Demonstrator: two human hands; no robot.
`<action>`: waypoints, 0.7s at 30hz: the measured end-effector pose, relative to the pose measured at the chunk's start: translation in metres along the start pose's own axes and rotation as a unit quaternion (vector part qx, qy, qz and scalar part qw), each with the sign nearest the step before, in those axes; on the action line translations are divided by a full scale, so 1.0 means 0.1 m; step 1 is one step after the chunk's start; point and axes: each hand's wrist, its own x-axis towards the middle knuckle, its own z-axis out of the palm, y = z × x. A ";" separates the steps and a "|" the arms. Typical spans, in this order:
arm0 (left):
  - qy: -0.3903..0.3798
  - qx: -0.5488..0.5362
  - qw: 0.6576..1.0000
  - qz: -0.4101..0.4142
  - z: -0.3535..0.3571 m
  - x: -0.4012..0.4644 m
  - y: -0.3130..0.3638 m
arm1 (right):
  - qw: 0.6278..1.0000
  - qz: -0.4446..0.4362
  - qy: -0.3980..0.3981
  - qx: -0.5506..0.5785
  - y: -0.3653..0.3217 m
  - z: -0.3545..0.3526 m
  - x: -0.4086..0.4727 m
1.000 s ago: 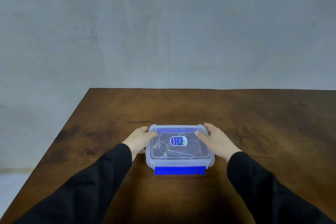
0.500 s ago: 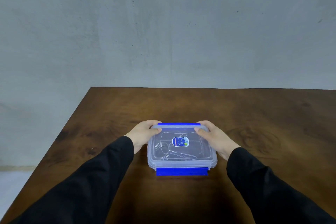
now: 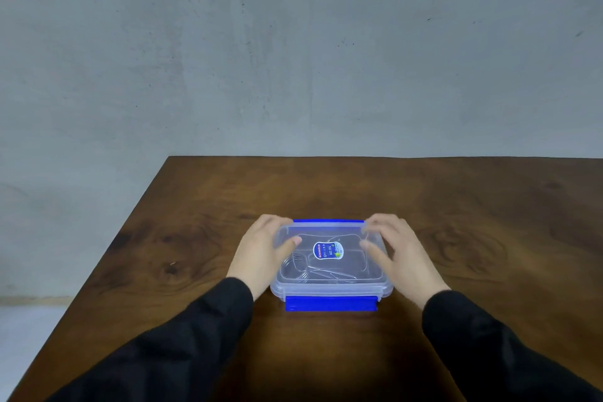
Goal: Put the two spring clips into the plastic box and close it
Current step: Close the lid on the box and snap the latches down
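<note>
Clear plastic box (image 3: 331, 284) lid (image 3: 329, 266) under spread fingers (image 3: 287, 246) of both hands.

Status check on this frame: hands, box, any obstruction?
Left hand and right hand open, resting on box lid. Spring clips inside box. Near blue latch sticking out, apparently unfastened. No obstruction.

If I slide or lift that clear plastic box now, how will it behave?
The plastic box looks low and wide with a flat base, so it should slide on the table rather than tip. Its thin clear walls and few wire spring clips suggest it is light. The clips lie loose, so they will probably shift and rattle.
</note>
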 end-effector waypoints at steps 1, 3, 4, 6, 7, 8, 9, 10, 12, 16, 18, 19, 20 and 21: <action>0.005 0.042 0.997 0.071 -0.01 -0.15 -0.01 | 0.998 -0.050 -0.007 -0.030 0.02 -0.01 -0.15; -0.010 0.138 0.970 0.199 0.01 -0.44 -0.12 | 0.987 -0.127 -0.040 -0.088 0.11 0.03 -0.44; -0.026 0.181 0.954 0.238 0.05 -0.55 -0.20 | 0.982 -0.142 -0.062 -0.110 0.16 0.06 -0.54; -0.060 0.254 0.931 0.254 0.12 -0.67 -0.34 | 0.974 -0.139 -0.091 -0.156 0.23 0.15 -0.67; -0.067 0.279 0.924 0.252 0.15 -0.69 -0.37 | 0.971 -0.138 -0.087 -0.175 0.24 0.19 -0.70; -0.066 0.294 0.919 0.253 0.17 -0.69 -0.39 | 0.970 -0.137 -0.077 -0.184 0.25 0.20 -0.70; -0.060 0.301 0.917 0.254 0.19 -0.68 -0.38 | 0.971 -0.136 -0.066 -0.184 0.24 0.21 -0.69; -0.051 0.302 0.918 0.253 0.20 -0.67 -0.36 | 0.973 -0.132 -0.059 -0.179 0.24 0.21 -0.68; -0.046 0.291 0.924 0.242 0.21 -0.67 -0.34 | 0.976 -0.125 -0.065 -0.168 0.24 0.19 -0.65; -0.040 0.240 0.941 0.236 0.19 -0.70 -0.35 | 0.978 -0.126 -0.076 -0.149 0.24 0.09 -0.65; -0.023 0.222 0.947 0.231 0.17 -0.69 -0.33 | 0.980 -0.124 -0.061 -0.146 0.22 0.06 -0.63; -0.017 0.219 0.949 0.225 0.16 -0.69 -0.31 | 0.981 -0.116 -0.057 -0.144 0.21 0.06 -0.62; -0.015 0.215 0.953 0.215 0.16 -0.69 -0.29 | 0.983 -0.106 -0.055 -0.137 0.19 0.06 -0.61; -0.017 0.205 0.958 0.199 0.17 -0.69 -0.26 | 0.986 -0.095 -0.056 -0.125 0.19 0.06 -0.60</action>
